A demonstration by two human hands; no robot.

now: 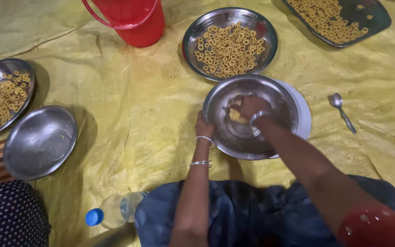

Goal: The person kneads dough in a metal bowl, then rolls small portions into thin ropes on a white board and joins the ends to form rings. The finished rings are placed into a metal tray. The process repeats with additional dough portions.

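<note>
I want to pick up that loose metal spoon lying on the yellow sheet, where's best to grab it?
Pinch the spoon by its slim handle, which runs from the bowl end toward the lower right. Come from above on the right side: it lies flat on the yellow sheet, apart from the steel bowl and nearest the right hand.

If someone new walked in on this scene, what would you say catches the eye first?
First, the person's right hand pressing yellow dough inside a tilted round steel bowl at the centre, the left hand gripping its rim. Just behind it, a round steel plate is heaped with small golden ring-shaped snacks. A bright red plastic bucket stands at the top, all on a yellow plastic sheet.
</note>
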